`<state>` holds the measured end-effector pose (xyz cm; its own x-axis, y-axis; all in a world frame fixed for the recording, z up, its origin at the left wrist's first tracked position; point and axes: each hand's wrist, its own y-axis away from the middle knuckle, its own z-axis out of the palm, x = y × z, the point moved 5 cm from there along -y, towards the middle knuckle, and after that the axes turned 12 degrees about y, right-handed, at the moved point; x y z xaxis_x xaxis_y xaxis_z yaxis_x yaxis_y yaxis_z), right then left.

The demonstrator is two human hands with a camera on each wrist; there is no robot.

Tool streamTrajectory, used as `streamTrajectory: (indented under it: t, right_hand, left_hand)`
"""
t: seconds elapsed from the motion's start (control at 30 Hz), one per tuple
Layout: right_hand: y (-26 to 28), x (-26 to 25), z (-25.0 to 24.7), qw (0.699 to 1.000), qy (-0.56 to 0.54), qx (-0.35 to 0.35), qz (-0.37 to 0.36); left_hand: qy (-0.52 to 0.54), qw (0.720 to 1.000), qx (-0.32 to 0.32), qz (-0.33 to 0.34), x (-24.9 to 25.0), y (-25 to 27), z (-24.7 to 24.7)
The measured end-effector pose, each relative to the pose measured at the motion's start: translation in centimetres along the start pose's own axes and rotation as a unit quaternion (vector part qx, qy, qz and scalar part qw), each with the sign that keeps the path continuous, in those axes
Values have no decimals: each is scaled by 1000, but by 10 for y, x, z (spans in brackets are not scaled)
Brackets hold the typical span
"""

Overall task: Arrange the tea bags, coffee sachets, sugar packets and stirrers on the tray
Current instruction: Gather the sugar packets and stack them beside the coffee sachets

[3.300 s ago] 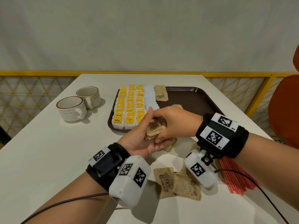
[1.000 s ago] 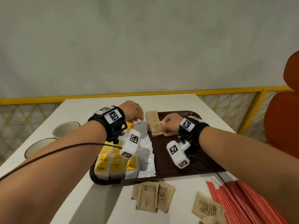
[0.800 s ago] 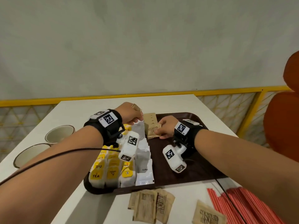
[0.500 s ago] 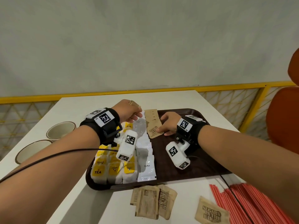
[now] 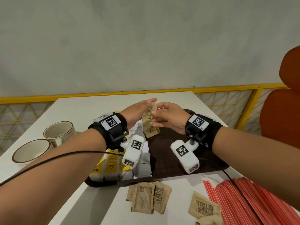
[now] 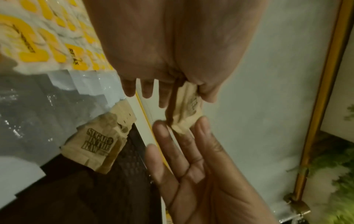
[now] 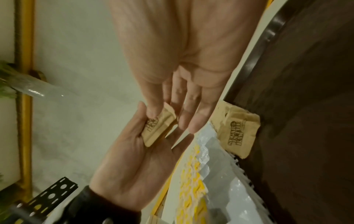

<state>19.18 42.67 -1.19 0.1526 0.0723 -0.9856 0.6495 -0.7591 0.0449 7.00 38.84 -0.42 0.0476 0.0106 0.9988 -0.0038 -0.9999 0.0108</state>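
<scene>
Small brown paper sugar packet (image 5: 149,109) is lifted above the dark brown plastic tray (image 5: 170,153), clamped between left hand (image 5: 137,111) thumb and straight fingers (image 6: 146,89). Right hand (image 5: 168,117) fingertips (image 7: 184,121), spread straight, touch its edge, probably to square it before laying. Wrist views show the palm-side contact; the head view hides it.
</scene>
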Motion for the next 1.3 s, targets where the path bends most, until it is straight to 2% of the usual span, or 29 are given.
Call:
streamTrajectory:
  t: [0.13,0.2,0.27,0.4,0.5,0.83,0.97,1.13,1.2,1.3]
  right_hand:
    - [4,7,-8,999,-44,-13,27]
    - [3,13,-11,999,-20,-9,46]
    - [-2,22,-16,996,37,13,78]
    - [-11,42,-23,971,207,43,116]
    - [-19,50,-19,956,263,42,124]
    - [-30,60,-15,936,330,63,108]
    - [-31,63,-16,930,346,71,102]
    - [-29,64,-17,930,343,79,102]
    - [-27,63,-17,932,337,82,101]
    - [-25,61,-16,933,337,87,96]
  left_hand:
    - [-144,988,-31,-55,-7,1,12]
    - [-185,979,-52,-63,-6,2,15]
    - [-250,966,-34,-52,-3,-4,5]
    - [-383,920,72,-49,-2,-24,-35]
    - [-457,883,65,-85,-9,-36,-43]
    - [-599,793,21,-109,-24,-75,-28]
    - [-609,782,11,-129,-30,-81,-26]
    - [-611,782,11,-121,-30,-82,-23]
    - [-607,786,18,-116,-27,-82,-23]
    - [-577,809,22,-111,-19,-81,-24]
